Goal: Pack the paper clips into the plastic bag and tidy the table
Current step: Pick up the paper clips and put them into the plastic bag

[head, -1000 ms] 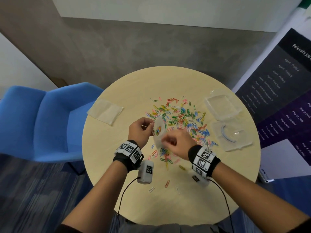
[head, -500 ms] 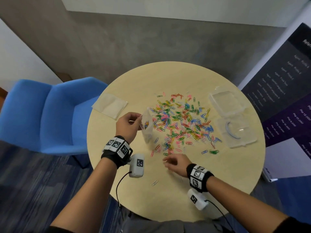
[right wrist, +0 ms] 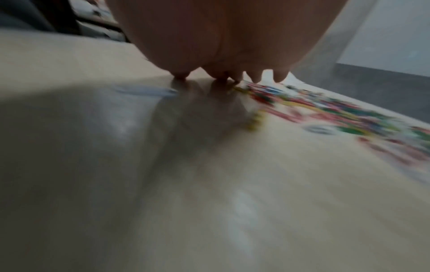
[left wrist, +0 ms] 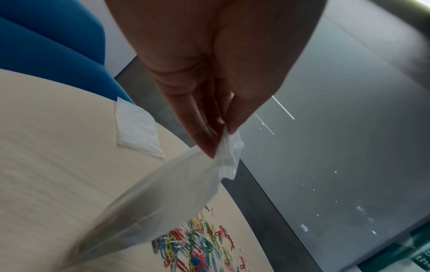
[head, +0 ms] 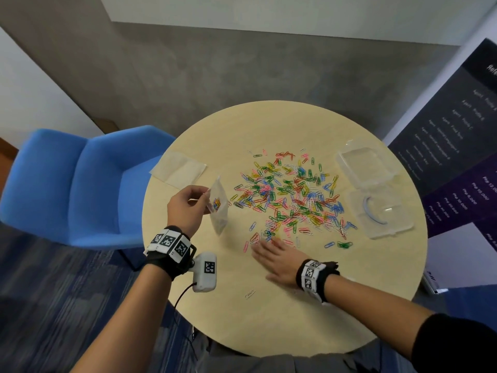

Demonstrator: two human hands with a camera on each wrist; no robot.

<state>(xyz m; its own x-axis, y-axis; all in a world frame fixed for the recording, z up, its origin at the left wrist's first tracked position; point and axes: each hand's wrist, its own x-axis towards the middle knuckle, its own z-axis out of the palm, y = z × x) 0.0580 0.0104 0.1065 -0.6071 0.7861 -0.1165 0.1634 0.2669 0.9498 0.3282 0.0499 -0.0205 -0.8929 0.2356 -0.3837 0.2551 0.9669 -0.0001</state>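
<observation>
A spread of coloured paper clips (head: 290,200) (left wrist: 197,246) covers the middle of the round wooden table (head: 269,130). My left hand (head: 188,205) (left wrist: 216,132) pinches the top edge of a small clear plastic bag (head: 219,208) (left wrist: 167,193), which hangs above the table left of the pile with a few clips inside. My right hand (head: 271,251) (right wrist: 228,77) lies flat with straight fingers on the table at the near edge of the pile, its fingertips touching clips. The right wrist view is blurred.
A spare flat plastic bag (head: 178,169) (left wrist: 137,128) lies at the table's left edge. An open clear plastic box (head: 376,192) sits on the right. One stray clip (head: 249,293) lies near me. A blue chair (head: 70,184) stands left, a dark banner (head: 462,146) right.
My right hand left the bag, dropped to the table near me, then flattened against the pile's near edge. My left hand carried the bag leftwards, away from the pile.
</observation>
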